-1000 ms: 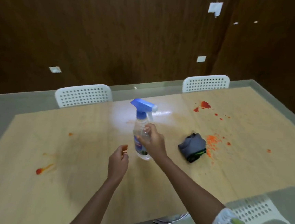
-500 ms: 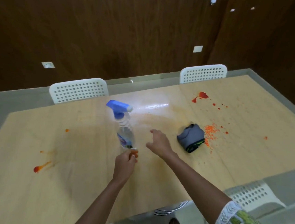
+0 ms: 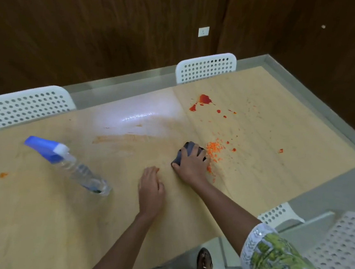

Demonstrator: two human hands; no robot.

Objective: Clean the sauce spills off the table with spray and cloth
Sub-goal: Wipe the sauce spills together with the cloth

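Observation:
My right hand (image 3: 192,164) lies over a dark grey cloth (image 3: 185,150) on the light wooden table (image 3: 36,218) and grips it, just left of an orange spatter of sauce (image 3: 215,149). A red sauce pool (image 3: 204,98) with small drops sits farther back. My left hand (image 3: 151,189) rests flat on the table, holding nothing. The clear spray bottle (image 3: 77,169) with a blue trigger head stands free on the table to the left. A small orange spot (image 3: 3,175) marks the left side.
White perforated chairs stand behind the table at the left (image 3: 24,106) and centre (image 3: 206,67), and two more at the near right (image 3: 338,245). A wet smear (image 3: 124,138) runs across the middle. My feet (image 3: 204,263) show below the table's near edge.
My right hand let go of the bottle and moved right onto the cloth. My left hand set the bottle down at the left and came away to rest flat on the table.

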